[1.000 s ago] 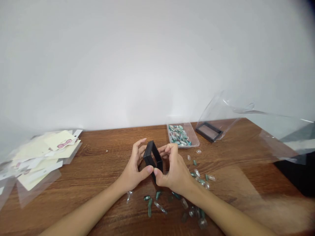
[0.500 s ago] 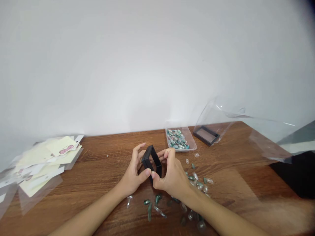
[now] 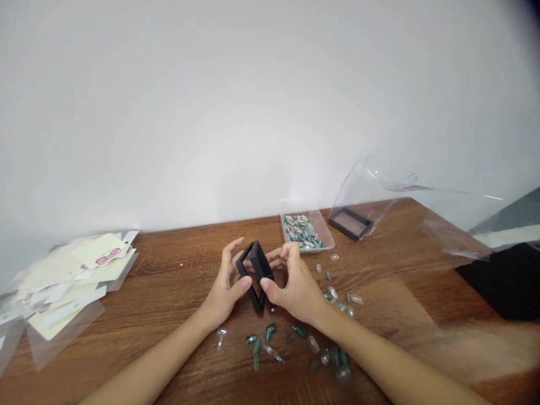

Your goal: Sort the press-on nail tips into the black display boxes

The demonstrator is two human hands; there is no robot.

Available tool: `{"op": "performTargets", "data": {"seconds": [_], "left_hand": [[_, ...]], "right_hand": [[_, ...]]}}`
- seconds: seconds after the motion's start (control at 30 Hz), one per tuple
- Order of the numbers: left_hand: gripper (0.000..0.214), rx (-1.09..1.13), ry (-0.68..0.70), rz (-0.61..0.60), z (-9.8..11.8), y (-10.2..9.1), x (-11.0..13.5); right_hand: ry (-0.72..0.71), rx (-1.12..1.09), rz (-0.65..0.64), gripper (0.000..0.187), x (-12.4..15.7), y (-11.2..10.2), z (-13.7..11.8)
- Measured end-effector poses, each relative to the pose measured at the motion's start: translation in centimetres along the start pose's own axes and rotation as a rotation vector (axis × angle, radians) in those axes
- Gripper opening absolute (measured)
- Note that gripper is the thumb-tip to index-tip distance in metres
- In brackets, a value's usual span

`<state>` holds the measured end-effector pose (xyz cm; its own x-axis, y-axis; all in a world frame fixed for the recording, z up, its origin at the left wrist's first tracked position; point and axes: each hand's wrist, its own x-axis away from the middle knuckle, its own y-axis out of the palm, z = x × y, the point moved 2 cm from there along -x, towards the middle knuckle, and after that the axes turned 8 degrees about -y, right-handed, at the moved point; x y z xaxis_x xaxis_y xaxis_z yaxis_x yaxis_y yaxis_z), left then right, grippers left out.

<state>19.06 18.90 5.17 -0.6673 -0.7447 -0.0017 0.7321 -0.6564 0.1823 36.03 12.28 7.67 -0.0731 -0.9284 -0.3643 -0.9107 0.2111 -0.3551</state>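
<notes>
Above the middle of the table, a black rectangular display frame is tilted on edge, its two halves parted in a V at the top. My left hand [image 3: 225, 287] grips the left half [image 3: 242, 269], thumb on its near edge and fingers behind. The right half [image 3: 259, 261] is pinched in my right hand [image 3: 297, 289], thumb in front and the other fingers curled behind. A small shiny bit [image 3: 273, 309] shows just under the frame. Loose glossy pieces, green [image 3: 256, 354] and clear [image 3: 274, 353], lie on the table below and beside my right wrist.
A clear plastic tub [image 3: 329, 233] of green pieces stands near the wall. Beside it lies another black frame [image 3: 351, 223], close to a large clear plastic sheet [image 3: 392, 185]. Printed cards [image 3: 103, 250] in clear sleeves pile up at left. Something flat and black [image 3: 502, 281] lies at right.
The frame's halves, closed together before, have come apart at the top. My left thumb has moved off my right thumb, and each hand holds one half.
</notes>
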Motion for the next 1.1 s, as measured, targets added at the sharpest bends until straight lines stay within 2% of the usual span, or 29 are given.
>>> {"op": "performTargets", "data": {"seconds": [0.2, 0.37, 0.43, 0.6, 0.77, 0.9, 1.1], "left_hand": [[0.079, 0.061, 0.058, 0.048, -0.3, -0.2, -0.4], [0.075, 0.098, 0.087, 0.138, -0.6, -0.6, -0.5], [0.076, 0.102, 0.100, 0.170, -0.7, -0.8, -0.5], [0.075, 0.131, 0.163, 0.241, -0.7, -1.2, -0.5], [0.068, 0.221, 0.174, 0.261, -1.1, -1.6, -0.7], [0.069, 0.257, 0.177, 0.245, -1.2, -1.7, -0.8], [0.074, 0.247, 0.253, 0.210, 0.1, -1.3, -0.8]], "right_hand": [[-0.007, -0.235, -0.080, 0.047, -0.4, -0.1, 0.6], [-0.005, -0.244, -0.159, 0.074, -0.3, -0.2, 0.2], [-0.007, -0.226, -0.158, 0.076, -0.3, -0.4, 0.3], [0.004, -0.237, -0.048, 0.049, -1.0, -1.4, 0.1], [-0.070, 0.025, 0.135, 0.024, -1.4, -2.8, -0.8], [-0.097, 0.087, 0.190, 0.025, -1.7, -3.6, -0.5], [0.067, -0.195, 0.247, 0.034, -2.5, -4.0, 0.5]]}}
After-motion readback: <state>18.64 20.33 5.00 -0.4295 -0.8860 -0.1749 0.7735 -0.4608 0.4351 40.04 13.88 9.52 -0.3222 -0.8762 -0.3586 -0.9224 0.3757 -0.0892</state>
